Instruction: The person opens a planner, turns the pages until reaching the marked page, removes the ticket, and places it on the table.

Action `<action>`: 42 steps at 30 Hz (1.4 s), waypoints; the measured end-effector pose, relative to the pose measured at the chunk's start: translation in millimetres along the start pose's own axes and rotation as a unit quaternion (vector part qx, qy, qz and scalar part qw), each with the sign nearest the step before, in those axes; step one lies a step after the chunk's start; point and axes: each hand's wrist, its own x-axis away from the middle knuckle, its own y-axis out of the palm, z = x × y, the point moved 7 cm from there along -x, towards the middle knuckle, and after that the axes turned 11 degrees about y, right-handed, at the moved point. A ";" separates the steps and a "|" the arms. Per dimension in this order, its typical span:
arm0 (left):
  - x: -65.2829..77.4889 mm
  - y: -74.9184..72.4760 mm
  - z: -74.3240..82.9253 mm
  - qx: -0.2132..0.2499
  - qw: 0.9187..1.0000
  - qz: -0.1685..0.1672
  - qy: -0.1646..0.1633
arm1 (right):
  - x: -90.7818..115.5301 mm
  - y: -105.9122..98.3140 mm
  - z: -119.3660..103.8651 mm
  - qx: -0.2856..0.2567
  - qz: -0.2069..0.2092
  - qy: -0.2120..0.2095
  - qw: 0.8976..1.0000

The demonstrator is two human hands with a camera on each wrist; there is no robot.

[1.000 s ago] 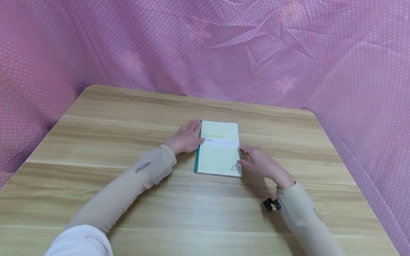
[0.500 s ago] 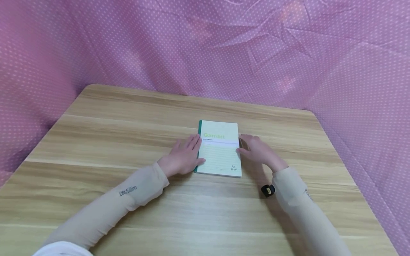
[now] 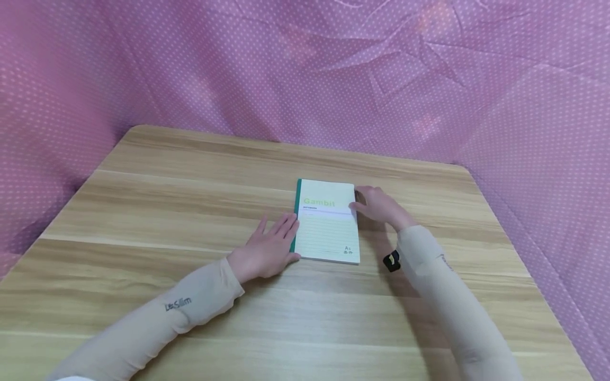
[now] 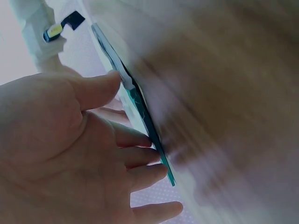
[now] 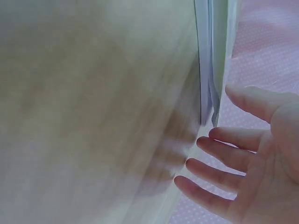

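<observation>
A closed notebook (image 3: 329, 233) with a pale cover, the word Gambit and a green spine lies flat on the wooden table. Along its lower left side, my left hand (image 3: 264, 251) has its fingers spread and straight, tips at the spine. The left wrist view shows the thumb and fingertips right at the green spine (image 4: 145, 114). Near the top right edge is my right hand (image 3: 381, 205), its thumb overlapping the cover's margin. In the right wrist view its fingers (image 5: 224, 154) are extended, close by the notebook's page edges (image 5: 204, 65), which are slightly parted at the corner.
The wooden table (image 3: 190, 211) extends around the notebook on all sides. Pink dotted cloth (image 3: 286, 69) hangs behind it and at both sides. A small black device (image 3: 392, 261) sits at the right wrist, beside the beige sleeve (image 3: 424, 251).
My left hand has slid down along the spine toward the near corner. My right hand has moved up the right edge toward the far corner. The notebook has stayed in place.
</observation>
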 end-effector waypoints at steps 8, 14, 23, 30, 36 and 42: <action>2.4 1.3 0.7 -0.005 1.000 0.005 0.003 | -16.8 -4.3 -2.6 -0.011 0.001 -0.010 1.000; 1.7 2.8 -0.2 -0.010 1.000 0.005 0.004 | -22.9 -4.1 -7.2 -0.016 -0.001 -0.013 1.000; 2.2 1.4 0.5 -0.003 1.000 0.005 0.005 | -23.0 -7.4 -9.2 -0.022 0.017 -0.013 1.000; 3.2 0.4 1.2 0.001 1.000 0.008 0.006 | -23.6 -13.0 -11.8 -0.030 0.037 -0.021 0.999; 2.3 0.7 1.1 -0.002 1.000 0.009 0.003 | -22.1 -19.4 -14.9 -0.039 0.052 -0.027 0.998; 2.1 0.2 2.1 -0.003 1.000 0.000 -0.007 | -21.4 -27.4 -17.5 -0.065 0.082 -0.031 0.994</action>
